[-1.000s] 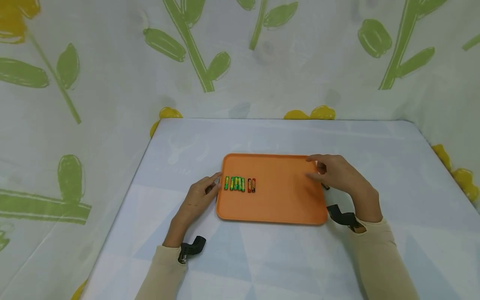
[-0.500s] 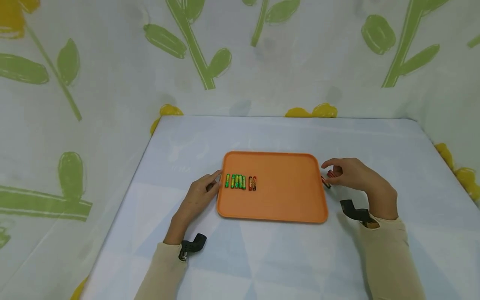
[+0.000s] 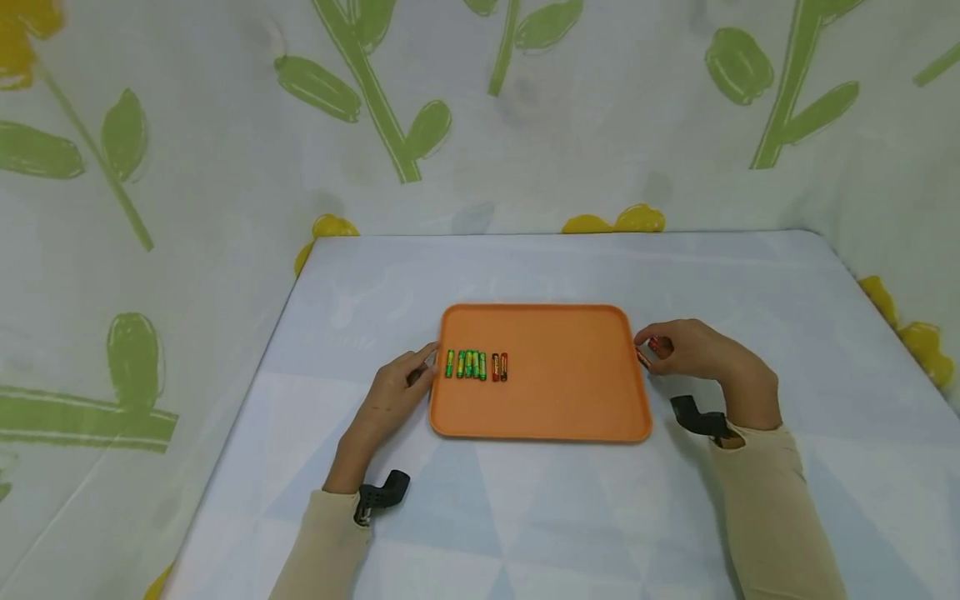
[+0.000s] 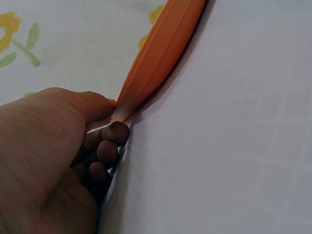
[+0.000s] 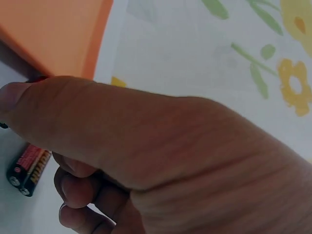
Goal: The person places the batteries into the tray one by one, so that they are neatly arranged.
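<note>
An orange tray (image 3: 555, 375) lies on the table. My left hand (image 3: 393, 396) is at its left edge; in the left wrist view the thumb is on the rim (image 4: 161, 53) and the fingers are bent beneath. Several green batteries (image 3: 468, 364) stand in a row at the tray's left side, with two red batteries (image 3: 499, 367) beside them. Just past the right rim, my right hand (image 3: 697, 350) pinches a red-and-black battery (image 3: 642, 358) between thumb and forefinger. The thumb mostly hides it in the right wrist view. Two more such batteries (image 5: 29, 168) lie under the curled fingers.
A pale, patterned cloth covers the table (image 3: 570, 517). Behind and to the left rises a curtain (image 3: 225, 125) printed with green leaves and yellow flowers. A black camera mount sits on each wrist.
From above the tray's right corner, my right hand has moved right and down to the batteries outside the rim, and its fingers have closed on one. My left hand stays in place.
</note>
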Motion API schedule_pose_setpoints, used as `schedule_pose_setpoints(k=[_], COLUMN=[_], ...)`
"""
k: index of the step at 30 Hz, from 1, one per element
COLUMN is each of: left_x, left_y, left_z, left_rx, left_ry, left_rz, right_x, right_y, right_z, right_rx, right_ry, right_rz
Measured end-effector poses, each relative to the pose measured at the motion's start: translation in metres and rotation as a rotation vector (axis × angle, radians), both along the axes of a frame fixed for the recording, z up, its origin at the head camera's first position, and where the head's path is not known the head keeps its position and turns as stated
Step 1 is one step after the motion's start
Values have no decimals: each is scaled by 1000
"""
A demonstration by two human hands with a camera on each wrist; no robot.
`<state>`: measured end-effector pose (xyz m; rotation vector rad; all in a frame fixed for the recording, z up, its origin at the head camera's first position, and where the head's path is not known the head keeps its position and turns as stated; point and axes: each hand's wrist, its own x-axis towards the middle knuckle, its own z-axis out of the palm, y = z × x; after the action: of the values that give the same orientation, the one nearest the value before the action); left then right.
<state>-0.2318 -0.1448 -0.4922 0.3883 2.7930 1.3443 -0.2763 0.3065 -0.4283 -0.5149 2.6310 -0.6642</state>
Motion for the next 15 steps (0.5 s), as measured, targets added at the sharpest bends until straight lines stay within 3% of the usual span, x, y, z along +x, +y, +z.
schedule_pose_setpoints(k=[9, 15], left_x=[0, 0], left_y=[2, 1], left_z=[-4, -4], left_rx=[3, -6], left_ry=[-11, 5], left_rz=[-4, 14], right_x=[-2, -3], right_y=[5, 8], right_z=[-11, -10], right_rx=[-16, -32], right_ry=[-49, -35], right_rz=[-53, -16])
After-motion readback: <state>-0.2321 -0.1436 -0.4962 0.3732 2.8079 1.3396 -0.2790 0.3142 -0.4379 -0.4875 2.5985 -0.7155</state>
